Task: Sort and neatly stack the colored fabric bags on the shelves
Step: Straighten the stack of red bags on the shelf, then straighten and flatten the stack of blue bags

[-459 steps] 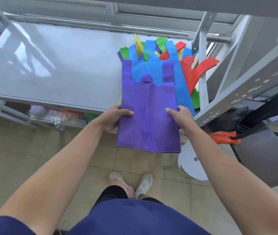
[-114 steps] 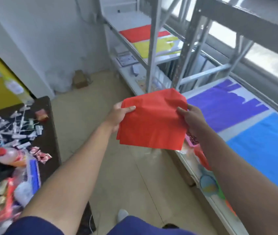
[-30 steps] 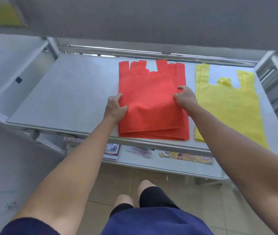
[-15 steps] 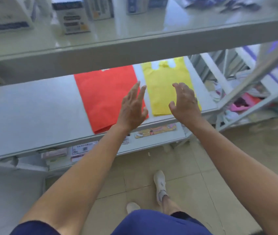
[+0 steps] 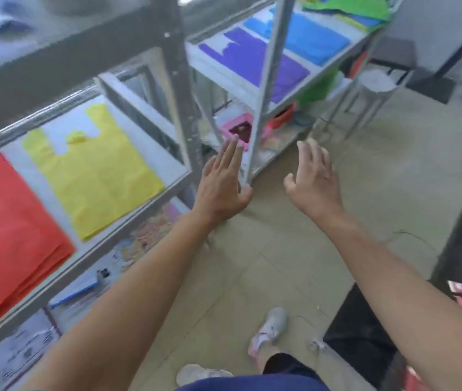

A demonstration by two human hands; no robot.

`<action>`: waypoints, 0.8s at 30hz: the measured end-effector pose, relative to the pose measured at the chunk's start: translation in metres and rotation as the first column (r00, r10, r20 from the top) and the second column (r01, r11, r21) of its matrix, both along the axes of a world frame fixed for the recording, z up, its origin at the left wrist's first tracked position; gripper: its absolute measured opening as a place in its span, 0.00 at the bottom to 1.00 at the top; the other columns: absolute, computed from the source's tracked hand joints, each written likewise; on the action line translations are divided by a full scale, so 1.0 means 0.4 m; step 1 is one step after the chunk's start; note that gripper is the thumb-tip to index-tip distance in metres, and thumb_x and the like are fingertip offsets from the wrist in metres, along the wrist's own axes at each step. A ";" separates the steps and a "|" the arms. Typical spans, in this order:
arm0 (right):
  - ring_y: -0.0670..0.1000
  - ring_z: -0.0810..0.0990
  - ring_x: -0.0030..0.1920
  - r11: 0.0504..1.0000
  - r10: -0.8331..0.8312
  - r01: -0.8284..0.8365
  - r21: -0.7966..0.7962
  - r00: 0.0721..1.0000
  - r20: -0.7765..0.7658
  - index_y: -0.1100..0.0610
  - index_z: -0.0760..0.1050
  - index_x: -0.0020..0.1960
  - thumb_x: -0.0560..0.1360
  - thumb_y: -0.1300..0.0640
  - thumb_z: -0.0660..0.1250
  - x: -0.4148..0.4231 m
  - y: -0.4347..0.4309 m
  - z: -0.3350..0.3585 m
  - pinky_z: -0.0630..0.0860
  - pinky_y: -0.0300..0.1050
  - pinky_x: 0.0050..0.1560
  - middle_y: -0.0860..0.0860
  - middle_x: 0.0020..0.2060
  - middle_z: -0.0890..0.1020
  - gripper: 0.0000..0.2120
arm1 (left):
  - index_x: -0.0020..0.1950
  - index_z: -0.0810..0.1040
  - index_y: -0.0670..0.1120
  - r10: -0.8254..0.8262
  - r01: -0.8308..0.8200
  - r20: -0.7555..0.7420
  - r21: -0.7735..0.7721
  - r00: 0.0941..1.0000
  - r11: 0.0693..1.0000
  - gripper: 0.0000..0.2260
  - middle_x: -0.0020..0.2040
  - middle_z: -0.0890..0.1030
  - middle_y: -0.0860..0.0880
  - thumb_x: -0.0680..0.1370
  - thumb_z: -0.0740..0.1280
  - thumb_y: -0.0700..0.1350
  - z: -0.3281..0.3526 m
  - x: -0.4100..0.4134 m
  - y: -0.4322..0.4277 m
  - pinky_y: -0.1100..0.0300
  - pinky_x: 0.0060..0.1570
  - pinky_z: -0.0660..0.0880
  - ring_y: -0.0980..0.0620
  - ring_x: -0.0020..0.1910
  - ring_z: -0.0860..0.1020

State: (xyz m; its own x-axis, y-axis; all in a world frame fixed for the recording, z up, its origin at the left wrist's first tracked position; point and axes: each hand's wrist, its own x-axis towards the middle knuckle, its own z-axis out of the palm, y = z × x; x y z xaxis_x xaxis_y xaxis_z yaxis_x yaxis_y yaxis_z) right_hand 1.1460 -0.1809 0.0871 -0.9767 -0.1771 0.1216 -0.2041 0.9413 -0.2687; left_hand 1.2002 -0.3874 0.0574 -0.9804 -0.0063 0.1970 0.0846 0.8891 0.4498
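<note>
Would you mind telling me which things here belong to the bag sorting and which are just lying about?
Part of the job:
red bag stack
yellow bag stack
purple bag stack
blue bag stack
unsorted mixed pile, green on top
both empty hands: left, right

Just lying about:
pink container
round stool
papers on the lower shelf

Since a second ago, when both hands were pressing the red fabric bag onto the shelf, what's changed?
Both hands have let go: the left hand and right hand now hang open and empty over the floor, drawn back from the shelf as the view swings right. The red fabric bag stack stays flat on the grey metal shelf, beside the yellow fabric bag, as before.
</note>
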 end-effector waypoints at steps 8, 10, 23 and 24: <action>0.58 0.59 0.80 0.987 -0.156 0.153 0.052 0.986 0.065 0.60 0.56 0.82 0.77 0.54 0.67 -0.348 0.398 0.010 0.68 0.60 0.71 0.56 0.82 0.59 0.38 | 0.85 0.50 0.45 -0.124 0.125 0.024 -0.043 0.992 0.991 0.40 0.86 0.47 0.49 0.74 0.60 0.51 0.006 -0.397 0.355 0.46 0.82 0.50 0.52 0.84 0.44; 0.59 0.59 0.80 0.985 -0.167 0.165 0.047 0.985 0.047 0.60 0.55 0.82 0.77 0.54 0.66 -0.442 0.466 0.034 0.68 0.61 0.72 0.56 0.82 0.59 0.38 | 0.85 0.49 0.45 -0.107 0.107 0.032 -0.022 0.994 0.994 0.41 0.86 0.45 0.49 0.75 0.62 0.49 0.022 -0.498 0.415 0.48 0.82 0.49 0.53 0.84 0.43; 0.59 0.56 0.81 0.995 -0.097 0.093 0.046 0.990 0.101 0.58 0.51 0.84 0.79 0.53 0.65 -1.102 0.679 0.036 0.63 0.58 0.78 0.56 0.83 0.57 0.38 | 0.84 0.51 0.46 -0.045 0.036 0.083 0.109 0.996 0.993 0.38 0.86 0.49 0.49 0.77 0.64 0.48 -0.026 -1.204 0.635 0.46 0.81 0.56 0.49 0.84 0.53; 0.59 0.56 0.81 0.995 -0.094 0.090 0.038 0.989 0.118 0.57 0.51 0.84 0.79 0.54 0.65 -1.152 0.695 0.034 0.62 0.58 0.79 0.56 0.83 0.57 0.38 | 0.85 0.51 0.47 -0.054 0.043 0.096 0.117 0.994 0.992 0.38 0.86 0.49 0.49 0.78 0.64 0.48 -0.029 -1.265 0.655 0.46 0.81 0.56 0.48 0.84 0.53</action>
